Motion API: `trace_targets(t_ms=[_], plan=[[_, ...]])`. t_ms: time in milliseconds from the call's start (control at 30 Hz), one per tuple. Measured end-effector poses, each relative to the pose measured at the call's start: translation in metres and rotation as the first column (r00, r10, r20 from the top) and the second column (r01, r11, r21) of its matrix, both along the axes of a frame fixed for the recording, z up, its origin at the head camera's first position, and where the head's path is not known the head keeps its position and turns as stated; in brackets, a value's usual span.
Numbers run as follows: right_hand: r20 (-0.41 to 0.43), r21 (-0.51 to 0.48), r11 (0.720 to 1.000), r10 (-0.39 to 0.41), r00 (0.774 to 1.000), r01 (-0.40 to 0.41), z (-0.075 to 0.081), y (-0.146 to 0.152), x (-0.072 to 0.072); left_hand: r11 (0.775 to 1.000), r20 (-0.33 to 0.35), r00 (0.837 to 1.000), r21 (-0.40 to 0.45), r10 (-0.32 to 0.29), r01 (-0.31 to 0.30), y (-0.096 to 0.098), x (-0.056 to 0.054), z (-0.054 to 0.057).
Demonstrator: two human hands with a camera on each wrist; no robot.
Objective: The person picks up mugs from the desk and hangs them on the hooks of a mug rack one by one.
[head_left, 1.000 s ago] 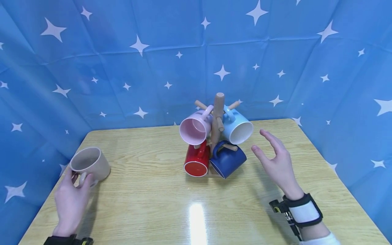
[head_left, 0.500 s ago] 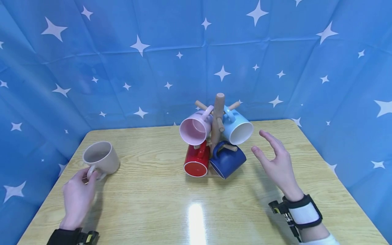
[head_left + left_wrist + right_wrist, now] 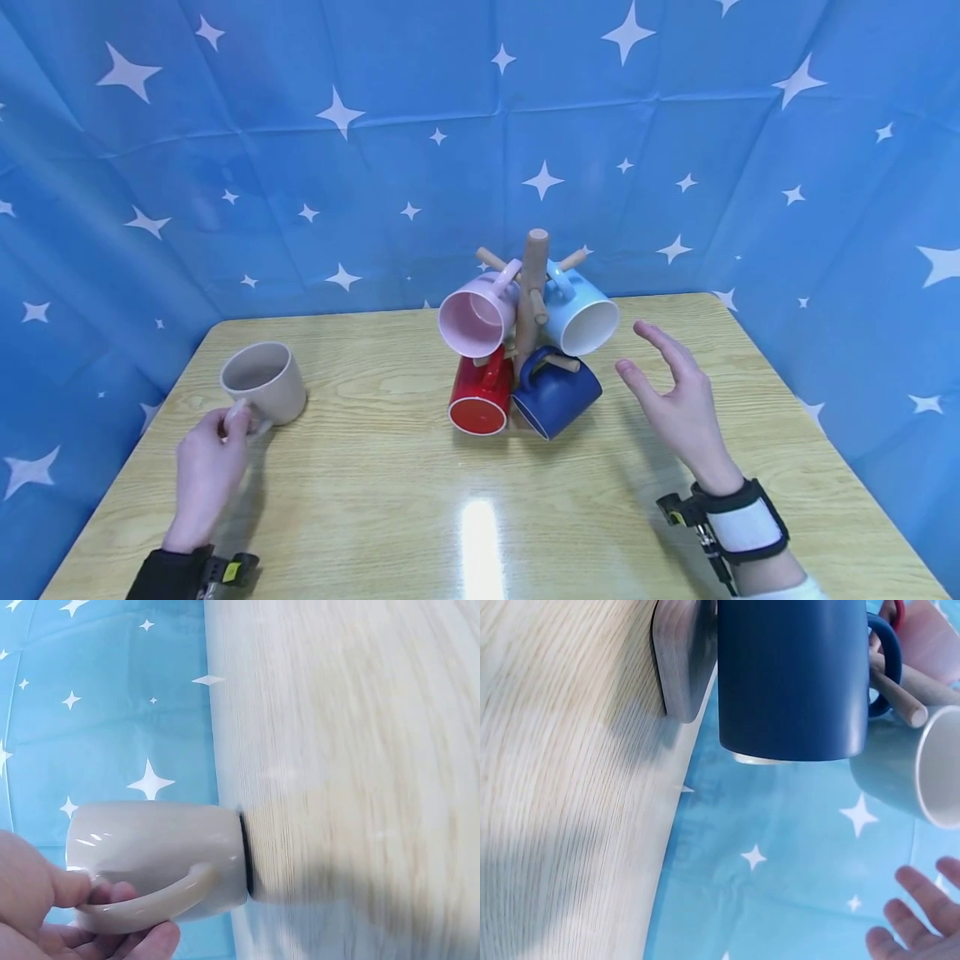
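Observation:
At the table's left side my left hand (image 3: 212, 462) grips a beige mug (image 3: 273, 387) by its handle. In the left wrist view, fingers curl through and under the mug handle (image 3: 161, 906), and the mug's base is close to the tabletop; contact cannot be told. A wooden mug tree (image 3: 534, 275) bears a pink mug (image 3: 480, 315), a light blue mug (image 3: 583, 312), a red mug (image 3: 480, 396) and a dark blue mug (image 3: 558, 396). My right hand (image 3: 686, 408) hovers right of the tree, fingers apart, holding nothing; its fingertips show low in the right wrist view.
The wooden table (image 3: 360, 483) spreads between both hands. A blue star-patterned cloth (image 3: 420, 167) hangs behind and along the sides. In the right wrist view the tree's wooden base (image 3: 684, 660) stands on the table beneath the dark blue mug.
My left hand has moved the beige mug rightward and somewhat away from me. The right hand and the mugs on the tree have stayed put.

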State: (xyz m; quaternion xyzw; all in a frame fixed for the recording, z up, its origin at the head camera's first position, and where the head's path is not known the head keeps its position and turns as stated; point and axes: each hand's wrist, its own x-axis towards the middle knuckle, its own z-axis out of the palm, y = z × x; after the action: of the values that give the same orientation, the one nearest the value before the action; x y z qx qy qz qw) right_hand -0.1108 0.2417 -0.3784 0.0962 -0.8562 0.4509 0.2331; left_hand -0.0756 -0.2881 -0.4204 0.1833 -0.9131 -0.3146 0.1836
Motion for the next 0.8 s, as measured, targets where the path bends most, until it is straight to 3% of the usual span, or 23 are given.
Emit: trace_targets(t_ms=[200,467,800], plan=[[0.003,-0.002,1.0,-0.002,1.0,0.002,0.001,0.0,0.001,0.999,-0.065,0.998,0.041,0.0,0.003,0.004,-0.007,-0.001],[0.019,0.012,1.0,-0.017,1.0,0.016,0.001,0.001,0.005,0.989,0.004,1.0,0.145,0.009,-0.01,0.011,-0.016,0.01],[0.015,0.017,1.0,-0.004,1.0,0.004,0.004,0.001,0.005,0.967,-0.131,0.985,0.24,0.116,-0.082,0.023,-0.021,0.015]])
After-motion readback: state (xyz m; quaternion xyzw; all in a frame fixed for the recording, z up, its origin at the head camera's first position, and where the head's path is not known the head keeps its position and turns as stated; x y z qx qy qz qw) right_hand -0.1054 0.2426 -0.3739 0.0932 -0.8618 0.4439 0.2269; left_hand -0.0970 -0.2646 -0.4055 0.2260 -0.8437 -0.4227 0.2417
